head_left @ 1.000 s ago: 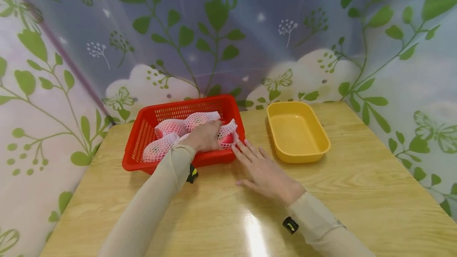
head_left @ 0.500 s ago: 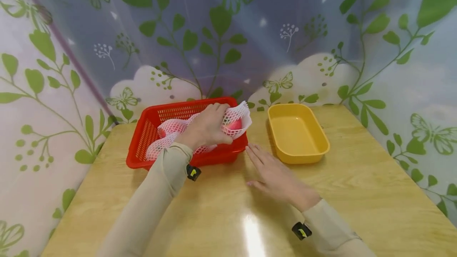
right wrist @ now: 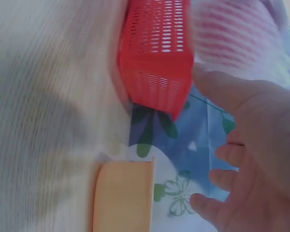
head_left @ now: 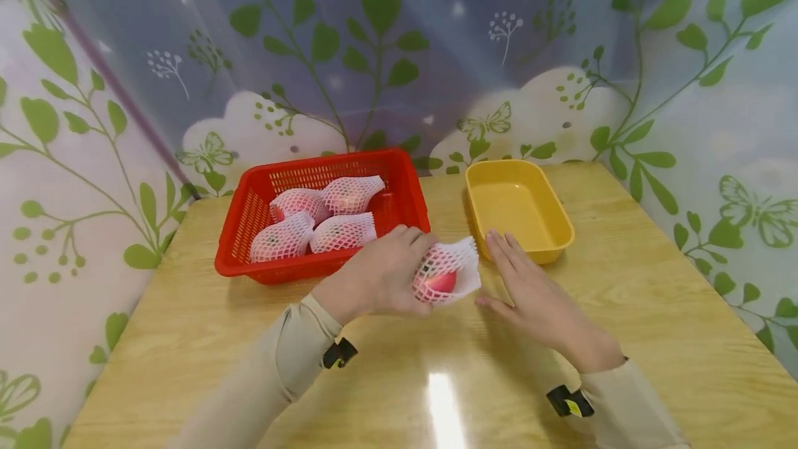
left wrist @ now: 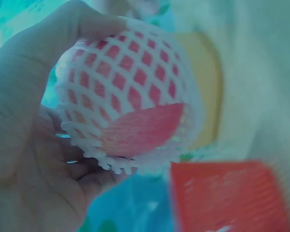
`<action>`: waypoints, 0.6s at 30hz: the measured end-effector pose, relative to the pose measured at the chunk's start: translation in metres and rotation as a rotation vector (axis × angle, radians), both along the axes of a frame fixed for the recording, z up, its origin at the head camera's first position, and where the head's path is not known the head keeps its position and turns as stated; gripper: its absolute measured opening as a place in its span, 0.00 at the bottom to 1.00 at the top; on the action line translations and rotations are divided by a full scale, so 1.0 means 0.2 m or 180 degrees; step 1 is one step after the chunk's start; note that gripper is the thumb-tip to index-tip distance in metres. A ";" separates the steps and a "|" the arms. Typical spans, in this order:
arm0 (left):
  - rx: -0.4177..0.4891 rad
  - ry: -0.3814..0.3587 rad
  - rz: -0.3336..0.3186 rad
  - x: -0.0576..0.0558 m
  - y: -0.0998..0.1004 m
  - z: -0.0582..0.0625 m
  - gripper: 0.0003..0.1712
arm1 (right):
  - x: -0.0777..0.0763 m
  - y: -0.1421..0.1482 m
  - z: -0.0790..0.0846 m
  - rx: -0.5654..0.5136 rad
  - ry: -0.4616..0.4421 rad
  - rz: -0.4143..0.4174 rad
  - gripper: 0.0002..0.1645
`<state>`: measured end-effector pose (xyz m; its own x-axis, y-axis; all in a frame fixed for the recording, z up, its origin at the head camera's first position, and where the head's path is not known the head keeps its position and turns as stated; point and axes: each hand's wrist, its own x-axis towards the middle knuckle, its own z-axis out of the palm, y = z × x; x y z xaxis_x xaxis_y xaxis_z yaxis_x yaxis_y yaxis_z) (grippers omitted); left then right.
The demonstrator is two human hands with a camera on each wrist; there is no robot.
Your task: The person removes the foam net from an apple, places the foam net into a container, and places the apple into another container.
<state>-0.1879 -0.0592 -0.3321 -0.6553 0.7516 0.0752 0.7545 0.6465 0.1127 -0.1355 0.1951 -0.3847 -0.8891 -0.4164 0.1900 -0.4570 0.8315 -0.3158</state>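
Note:
My left hand [head_left: 380, 274] grips a red apple [head_left: 444, 276] in a white foam net, held up in front of the red basket [head_left: 293, 270]. In the left wrist view, thumb and fingers wrap the netted apple [left wrist: 130, 92], and bare red skin shows through the net's opening. My right hand [head_left: 539, 307] is beside it with fingers extended and nothing in its grasp. Its fingertips overlap the near left edge of the yellow tub [head_left: 517, 217] in the head view. Several more netted apples [head_left: 341, 233] lie in the basket.
On the wooden table [head_left: 374, 380], the red basket stands back left and the yellow tub back right, with a gap between them. A patterned curtain [head_left: 436, 54] closes off the back and both sides. Each wrist carries a small black device.
The left hand has lifted the netted apple out of the basket's right side and brought it right and nearer. The right hand has left the basket's corner, moving right toward the tub.

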 end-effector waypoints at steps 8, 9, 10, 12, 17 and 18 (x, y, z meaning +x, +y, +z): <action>-0.0415 -0.0434 0.0061 0.11 0.05 -0.26 0.55 | 0.09 0.00 0.03 0.0036 -0.0336 0.0161 0.73; -0.0429 -0.0470 0.0100 0.12 0.05 -0.28 0.56 | 0.09 -0.01 0.03 0.0008 -0.0384 0.0202 0.74; -0.0416 -0.0483 0.0129 0.13 0.06 -0.30 0.56 | 0.10 -0.02 0.03 -0.0024 -0.0426 0.0248 0.75; -0.0391 -0.0494 0.0168 0.14 0.06 -0.32 0.56 | 0.11 -0.04 0.03 -0.0091 -0.0520 0.0307 0.76; -0.0343 -0.0479 0.0160 0.14 0.05 -0.34 0.57 | 0.10 -0.12 -0.01 -0.0144 -0.0557 0.0466 0.76; -0.0349 -0.0487 0.0149 0.14 0.04 -0.34 0.57 | 0.10 -0.13 -0.02 -0.0135 -0.0562 0.0492 0.76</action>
